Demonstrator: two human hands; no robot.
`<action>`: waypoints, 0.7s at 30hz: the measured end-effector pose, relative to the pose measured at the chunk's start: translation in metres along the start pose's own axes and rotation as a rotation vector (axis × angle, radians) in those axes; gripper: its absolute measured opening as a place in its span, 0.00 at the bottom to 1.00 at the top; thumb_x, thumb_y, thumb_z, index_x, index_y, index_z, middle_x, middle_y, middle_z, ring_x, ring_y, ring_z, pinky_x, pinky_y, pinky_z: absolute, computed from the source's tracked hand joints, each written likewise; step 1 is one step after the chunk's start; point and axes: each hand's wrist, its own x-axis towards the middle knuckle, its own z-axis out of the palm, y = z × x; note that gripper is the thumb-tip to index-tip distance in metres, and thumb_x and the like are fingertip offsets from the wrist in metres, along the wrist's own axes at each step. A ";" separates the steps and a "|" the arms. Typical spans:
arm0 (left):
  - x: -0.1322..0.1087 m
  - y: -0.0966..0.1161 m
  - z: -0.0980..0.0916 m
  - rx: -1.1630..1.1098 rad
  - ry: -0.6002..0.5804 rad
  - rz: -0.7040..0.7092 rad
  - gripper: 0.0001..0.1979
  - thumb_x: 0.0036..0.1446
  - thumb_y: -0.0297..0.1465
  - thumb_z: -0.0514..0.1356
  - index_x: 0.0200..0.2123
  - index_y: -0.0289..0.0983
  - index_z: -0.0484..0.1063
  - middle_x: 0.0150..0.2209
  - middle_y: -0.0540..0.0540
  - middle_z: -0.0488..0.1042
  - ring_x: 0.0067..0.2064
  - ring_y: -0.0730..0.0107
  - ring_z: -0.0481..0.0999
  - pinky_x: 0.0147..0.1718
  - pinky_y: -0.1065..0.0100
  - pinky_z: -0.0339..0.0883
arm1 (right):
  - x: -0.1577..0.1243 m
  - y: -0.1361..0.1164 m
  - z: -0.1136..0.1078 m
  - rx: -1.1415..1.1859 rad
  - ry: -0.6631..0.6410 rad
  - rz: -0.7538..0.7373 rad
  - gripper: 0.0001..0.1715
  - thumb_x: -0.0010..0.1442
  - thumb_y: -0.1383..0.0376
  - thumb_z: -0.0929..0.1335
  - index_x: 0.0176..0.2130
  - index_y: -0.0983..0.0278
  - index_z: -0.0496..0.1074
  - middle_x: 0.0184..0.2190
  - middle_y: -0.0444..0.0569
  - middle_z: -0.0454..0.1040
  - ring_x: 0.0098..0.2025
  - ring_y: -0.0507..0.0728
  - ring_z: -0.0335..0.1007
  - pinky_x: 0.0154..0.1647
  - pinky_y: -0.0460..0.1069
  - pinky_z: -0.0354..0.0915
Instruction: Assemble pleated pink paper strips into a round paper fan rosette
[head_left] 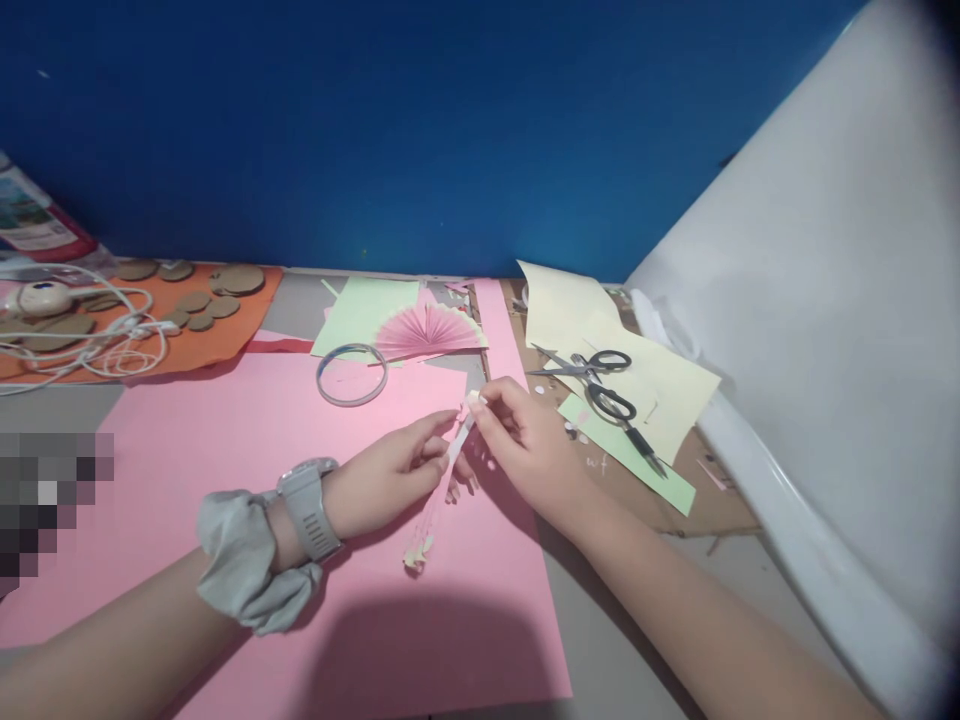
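Note:
My left hand (390,472) and my right hand (521,440) meet over a large pink paper sheet (247,470). Both pinch a narrow folded strip of pale pink paper (459,440); the left fingers hold its lower part, the right fingertips grip its top end. The strip's lower end (418,552) fans out just above the sheet. My left wrist wears a grey watch (307,505) and a grey scrunchie (244,570).
A tape ring (352,374), a pink pleated paper fan (427,330) and a green sheet (364,312) lie behind my hands. Two pairs of scissors (592,365) rest on yellow paper (600,340) at right. Cardboard discs (217,292) and a white cable (90,340) sit at left.

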 end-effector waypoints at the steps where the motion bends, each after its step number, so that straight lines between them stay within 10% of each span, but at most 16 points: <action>1: 0.000 -0.001 -0.001 -0.009 -0.011 0.011 0.25 0.60 0.25 0.48 0.60 0.34 0.47 0.35 0.45 0.72 0.35 0.69 0.73 0.42 0.61 0.65 | -0.001 -0.001 -0.001 -0.033 -0.003 -0.021 0.08 0.63 0.60 0.59 0.33 0.59 0.61 0.23 0.42 0.65 0.24 0.53 0.64 0.27 0.48 0.58; 21: 0.000 0.009 0.001 0.040 -0.028 -0.018 0.10 0.57 0.23 0.50 0.42 0.31 0.66 0.38 0.39 0.76 0.39 0.65 0.75 0.42 0.62 0.66 | 0.005 0.005 -0.010 -0.435 0.052 -0.231 0.08 0.64 0.65 0.58 0.35 0.62 0.63 0.34 0.48 0.69 0.35 0.54 0.65 0.35 0.48 0.57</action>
